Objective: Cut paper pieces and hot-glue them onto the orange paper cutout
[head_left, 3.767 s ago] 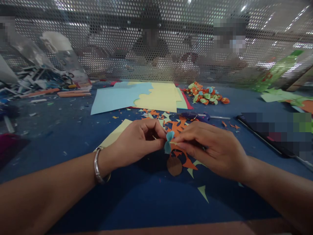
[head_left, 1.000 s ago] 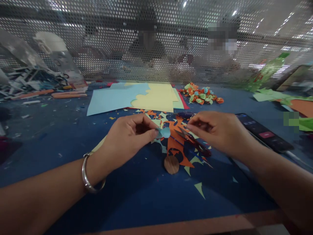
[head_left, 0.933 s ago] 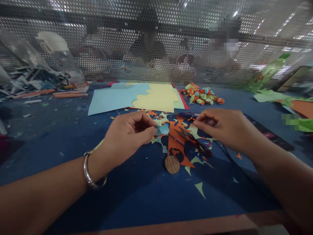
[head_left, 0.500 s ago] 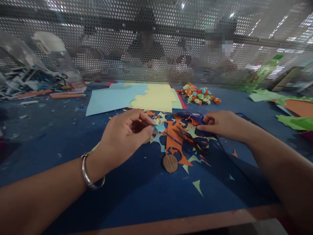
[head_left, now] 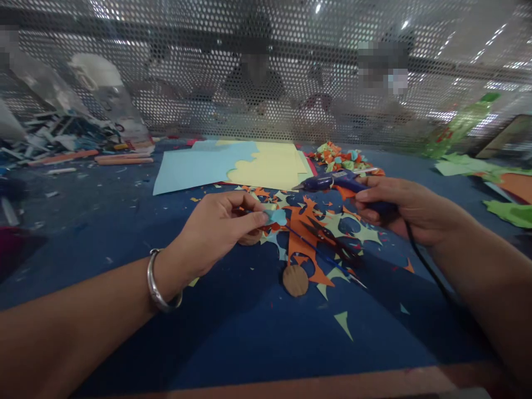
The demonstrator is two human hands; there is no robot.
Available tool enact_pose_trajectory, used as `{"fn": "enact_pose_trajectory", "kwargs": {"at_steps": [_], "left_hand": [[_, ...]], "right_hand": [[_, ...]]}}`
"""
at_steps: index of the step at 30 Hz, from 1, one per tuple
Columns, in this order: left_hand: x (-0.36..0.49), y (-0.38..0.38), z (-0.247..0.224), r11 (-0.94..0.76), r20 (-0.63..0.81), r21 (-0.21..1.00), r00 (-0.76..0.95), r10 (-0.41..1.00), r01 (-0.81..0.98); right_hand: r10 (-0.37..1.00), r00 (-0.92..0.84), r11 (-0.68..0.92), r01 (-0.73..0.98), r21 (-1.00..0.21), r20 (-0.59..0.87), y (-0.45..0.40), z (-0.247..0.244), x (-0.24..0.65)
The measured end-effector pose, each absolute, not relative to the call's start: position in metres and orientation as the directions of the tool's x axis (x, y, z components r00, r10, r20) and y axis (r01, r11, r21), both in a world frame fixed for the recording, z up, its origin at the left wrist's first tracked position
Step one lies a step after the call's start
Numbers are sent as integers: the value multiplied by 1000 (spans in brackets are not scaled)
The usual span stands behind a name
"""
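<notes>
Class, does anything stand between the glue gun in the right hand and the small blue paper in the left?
Nothing visible does. The right hand holds the glue gun, its nozzle apart from the small blue paper pinched in the left hand; paper scraps lie on the table below.

The glue gun (head_left: 341, 178) is dark blue, the paper piece (head_left: 278, 216) light blue, the disc (head_left: 295, 280) brown.

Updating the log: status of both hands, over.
Right hand gripping blue plastic glue gun. Left hand pinching light-blue paper piece. Between: dark-handled scissors, orange paper scraps.
</notes>
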State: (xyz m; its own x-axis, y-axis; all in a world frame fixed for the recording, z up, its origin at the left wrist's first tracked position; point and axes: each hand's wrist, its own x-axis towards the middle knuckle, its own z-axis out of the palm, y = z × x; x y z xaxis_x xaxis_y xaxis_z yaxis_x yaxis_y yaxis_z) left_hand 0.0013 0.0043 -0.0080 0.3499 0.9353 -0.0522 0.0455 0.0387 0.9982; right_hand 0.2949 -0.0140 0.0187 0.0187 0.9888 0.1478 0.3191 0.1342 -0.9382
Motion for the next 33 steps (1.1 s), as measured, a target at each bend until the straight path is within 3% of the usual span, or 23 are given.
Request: {"fn": "enact_pose_trajectory", "kwargs": {"at_steps": [2,5,12,16,19,22,33], "left_hand": [[2,4,-7,62,-65,998,353,933,20],[2,5,-9,97,-82,995,363,928,-25],[2,6,-10,104,-92,994,343,935,-18],[3,6,-9,95,-87,995,344,935,-6],[3,7,-11,77,-61,997,360,931,-29],[2,7,-11,68,-54,997,345,937,-28],[4,6,-11,108,-106,994,326,939,13]], "right_hand": [[999,47,-3,163,-987,5,-17,20,290],[992,128,-11,-3,-1000,-11,-22,20,282],[871,486,248,-321,-914,66,-28,26,268],[848,529,253,-404,-879,1,-30,33,263],[856,516,256,-444,-859,-12,-31,36,261],[882,465,303,-432,-850,78,-34,37,261],[984,-31,149,-399,-905,176,-45,30,260]]}}
